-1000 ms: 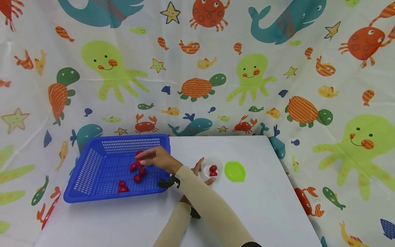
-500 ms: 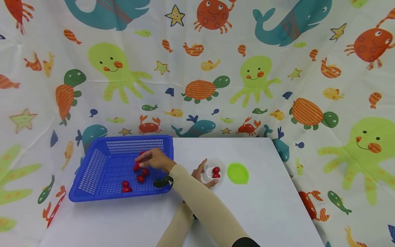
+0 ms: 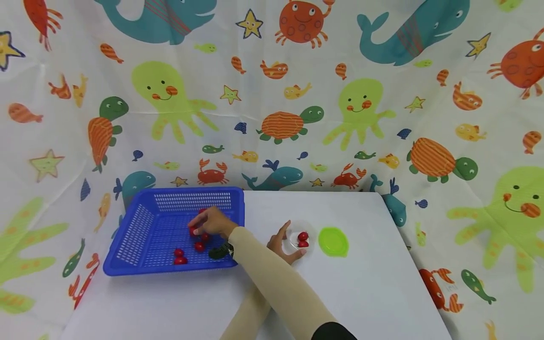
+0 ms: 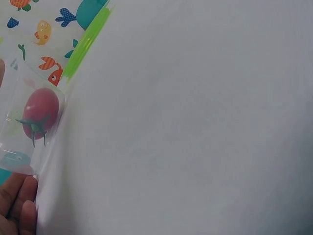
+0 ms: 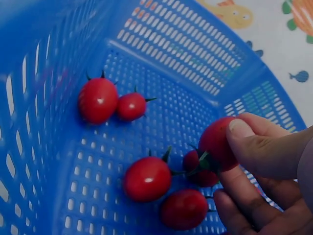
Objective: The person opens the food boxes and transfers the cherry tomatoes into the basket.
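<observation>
My right hand [image 3: 216,223] is inside the blue plastic basket [image 3: 146,226]. Between thumb and fingers it pinches a red cherry tomato [image 5: 216,143], whose green stem shows in the right wrist view. Close beneath and beside that one lie more cherry tomatoes [image 5: 146,179] on the basket floor. My left hand [image 3: 280,244] reaches under the right arm and holds a small clear plastic cup [image 3: 292,232], thumb and fingers spread around its side. Two cherry tomatoes [image 3: 302,239] sit in the cup; the left wrist view shows one tomato [image 4: 41,110] through its wall.
A bright green lid [image 3: 333,242] lies on the white table [image 3: 374,283], right of the cup. Two more tomatoes [image 3: 180,257] rest near the basket's front wall. A patterned sea-animal cloth [image 3: 272,56] hangs behind and at both sides.
My right hand has lowered slightly among the tomatoes, its fingers closing on one. The left hand stays around the cup. The head view has shifted, moving the whole scene a little rightward.
</observation>
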`<state>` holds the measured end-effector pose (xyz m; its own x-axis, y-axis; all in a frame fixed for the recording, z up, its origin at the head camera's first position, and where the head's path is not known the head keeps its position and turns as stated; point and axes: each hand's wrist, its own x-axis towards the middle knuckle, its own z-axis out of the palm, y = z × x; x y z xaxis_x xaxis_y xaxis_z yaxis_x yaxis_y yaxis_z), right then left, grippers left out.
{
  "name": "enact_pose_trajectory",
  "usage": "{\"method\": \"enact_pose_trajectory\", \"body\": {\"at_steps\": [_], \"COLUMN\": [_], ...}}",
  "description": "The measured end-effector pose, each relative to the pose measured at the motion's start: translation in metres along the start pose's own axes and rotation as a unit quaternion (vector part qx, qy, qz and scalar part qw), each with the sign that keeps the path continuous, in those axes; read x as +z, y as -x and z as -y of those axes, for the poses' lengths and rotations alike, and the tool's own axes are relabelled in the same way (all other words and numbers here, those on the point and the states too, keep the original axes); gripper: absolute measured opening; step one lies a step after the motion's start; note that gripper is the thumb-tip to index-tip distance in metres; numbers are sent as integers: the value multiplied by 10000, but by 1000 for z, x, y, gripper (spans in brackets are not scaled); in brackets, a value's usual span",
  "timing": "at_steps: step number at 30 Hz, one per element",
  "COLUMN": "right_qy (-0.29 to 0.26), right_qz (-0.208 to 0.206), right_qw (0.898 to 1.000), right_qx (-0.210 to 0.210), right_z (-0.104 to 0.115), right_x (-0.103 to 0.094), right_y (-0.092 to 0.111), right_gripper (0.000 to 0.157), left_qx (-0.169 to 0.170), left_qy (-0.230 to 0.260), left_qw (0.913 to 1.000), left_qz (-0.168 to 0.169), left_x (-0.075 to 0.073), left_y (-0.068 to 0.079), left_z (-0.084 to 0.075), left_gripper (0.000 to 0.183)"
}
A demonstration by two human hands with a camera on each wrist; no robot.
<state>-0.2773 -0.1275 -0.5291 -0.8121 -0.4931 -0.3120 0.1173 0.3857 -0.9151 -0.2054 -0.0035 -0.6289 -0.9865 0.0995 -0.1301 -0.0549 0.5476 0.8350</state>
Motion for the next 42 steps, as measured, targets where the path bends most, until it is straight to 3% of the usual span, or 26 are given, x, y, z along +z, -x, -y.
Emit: {"method": "enact_pose_trajectory", "body": {"at_steps": [10,19,29,36,39,42], "right_qy": [779,1146,856,316,-115,-583], "right_qz": [-257,-547,-608,-708,-543,-480], "right_qw": [9961,9906,9936,9968,9974,9951], "right_qx": [313,515,422,-169,-461,-640], "right_z": [-11,-7,-5,7,11,16], "right_x": [8,12,11,-3,-13,-25], "right_y": [-5,-1,2,16,25,35], "right_gripper": [21,21,24,20,20,21], "left_qx": [54,23,121,219,294,429], "left_qy": [156,75,-71,56,128,490], "left_qw": [9998,9999,9997,9997,9994,9978], "left_qz": [-115,-101,-211,-84,-101,-97], "left_x": [7,6,7,5,-1,-26], "left_y": [8,7,4,-1,6,27], "left_z": [-7,-8,1,4,-7,-39], "left_gripper": [100,100,102,104,102,97]}}
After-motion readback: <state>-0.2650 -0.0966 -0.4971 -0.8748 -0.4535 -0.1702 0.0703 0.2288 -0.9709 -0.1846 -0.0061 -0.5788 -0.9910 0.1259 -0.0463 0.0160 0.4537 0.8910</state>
